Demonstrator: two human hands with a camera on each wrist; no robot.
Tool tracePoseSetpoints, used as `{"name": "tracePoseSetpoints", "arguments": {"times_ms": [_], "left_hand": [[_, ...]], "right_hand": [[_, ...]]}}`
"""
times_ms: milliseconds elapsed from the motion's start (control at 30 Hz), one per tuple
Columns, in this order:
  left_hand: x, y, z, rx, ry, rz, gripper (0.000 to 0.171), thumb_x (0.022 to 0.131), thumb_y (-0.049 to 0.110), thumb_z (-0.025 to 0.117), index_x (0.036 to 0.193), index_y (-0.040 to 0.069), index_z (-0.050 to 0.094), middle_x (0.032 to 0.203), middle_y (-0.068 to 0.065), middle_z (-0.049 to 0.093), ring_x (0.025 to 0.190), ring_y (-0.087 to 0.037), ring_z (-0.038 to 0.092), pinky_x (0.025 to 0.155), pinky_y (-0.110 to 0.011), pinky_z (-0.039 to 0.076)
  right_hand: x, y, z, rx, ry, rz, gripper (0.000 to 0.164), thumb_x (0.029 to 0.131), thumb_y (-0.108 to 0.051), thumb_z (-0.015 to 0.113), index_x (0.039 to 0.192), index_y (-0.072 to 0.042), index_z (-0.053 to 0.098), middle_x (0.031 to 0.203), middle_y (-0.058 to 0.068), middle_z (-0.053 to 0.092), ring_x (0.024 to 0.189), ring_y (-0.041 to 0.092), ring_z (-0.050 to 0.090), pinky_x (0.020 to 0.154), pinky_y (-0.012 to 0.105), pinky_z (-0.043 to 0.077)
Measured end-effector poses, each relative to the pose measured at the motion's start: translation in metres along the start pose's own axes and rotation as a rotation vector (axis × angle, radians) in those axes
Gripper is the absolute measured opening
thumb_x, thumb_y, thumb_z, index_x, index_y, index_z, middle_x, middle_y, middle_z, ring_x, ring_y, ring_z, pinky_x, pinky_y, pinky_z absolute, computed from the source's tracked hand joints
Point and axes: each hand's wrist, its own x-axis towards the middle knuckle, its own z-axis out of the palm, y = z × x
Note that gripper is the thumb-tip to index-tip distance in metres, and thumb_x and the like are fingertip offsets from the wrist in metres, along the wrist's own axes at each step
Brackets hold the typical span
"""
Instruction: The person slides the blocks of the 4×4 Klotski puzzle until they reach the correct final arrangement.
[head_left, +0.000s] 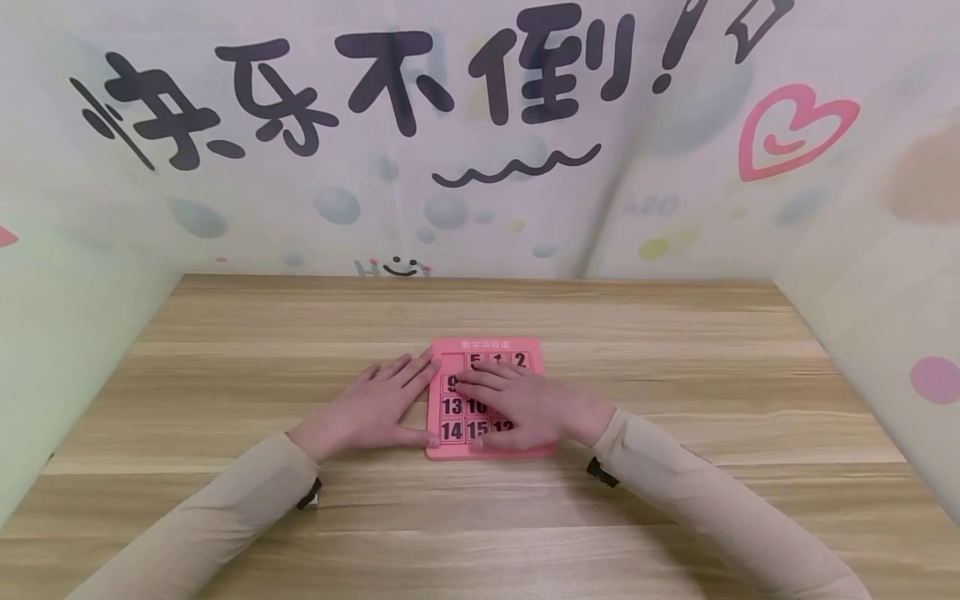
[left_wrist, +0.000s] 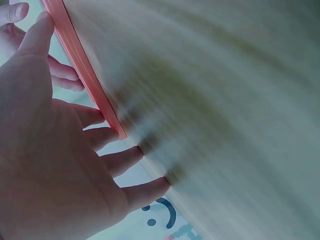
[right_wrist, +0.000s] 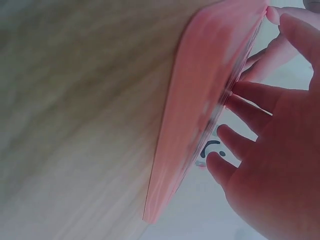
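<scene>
A pink number sliding puzzle (head_left: 452, 408) lies flat on the wooden table, with black numerals on its square tiles. Its upper left slot (head_left: 452, 363) holds no tile. At the puzzle's left edge, my left hand (head_left: 378, 406) has its thumb and fingertips against the frame, fingers extended. My right hand (head_left: 525, 406) reaches over the right half, fingertips on or just above the tiles, and hides several of them. In the right wrist view, two fingertips of the right hand (right_wrist: 275, 145) meet the puzzle's top face (right_wrist: 225, 95). The left wrist view shows the puzzle's pink side (left_wrist: 85, 65).
The wood-grain table (head_left: 300, 321) extends around the puzzle on all sides. Behind it stands a pale backdrop (head_left: 480, 225) printed with large dark characters, bubbles and a pink heart. Light side walls flank the table.
</scene>
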Motion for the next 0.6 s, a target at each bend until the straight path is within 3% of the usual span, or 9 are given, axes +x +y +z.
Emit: {"name": "tracePoseSetpoints", "arguments": {"times_ms": [600], "left_hand": [[-0.0006, 0.0007, 0.0, -0.007, 0.003, -0.005, 0.1, 0.085, 0.07, 0.053, 0.155, 0.008, 0.018, 0.161, -0.01, 0.006, 0.144, -0.037, 0.012, 0.111, -0.062, 0.014]], "right_hand": [[-0.0057, 0.005, -0.0019, 0.059, 0.041, -0.013, 0.069, 0.096, -0.05, 0.048, 0.151, -0.011, 0.033, 0.156, 0.006, 0.03, 0.144, 0.032, 0.017, 0.116, 0.045, 0.013]]}}
